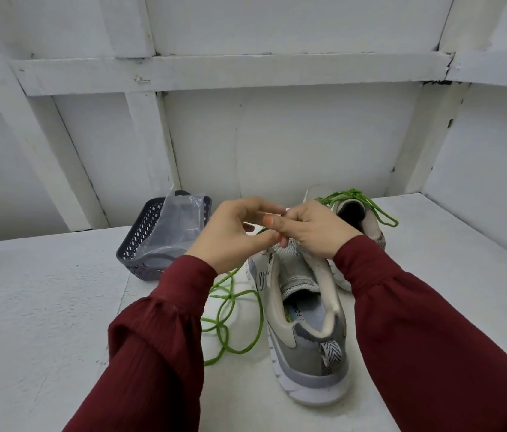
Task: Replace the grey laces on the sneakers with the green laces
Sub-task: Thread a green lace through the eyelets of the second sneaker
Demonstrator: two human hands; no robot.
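Single head-worn wide-angle view, looking forward and down over the white tabletop (43,307). The near sneaker (305,347) lies close below frame centre, heel toward the camera; the panelled wall (277,135) behind it fills the upper half.

Near grey sneaker (308,350) mid-table, heel to near edge, unlaced; green lace (260,319) coiled beside; far sneaker (372,227) green-laced.

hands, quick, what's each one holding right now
Left hand: pinches the green lace.
Right hand: fingers curled over the near sneaker; grip cannot be told.
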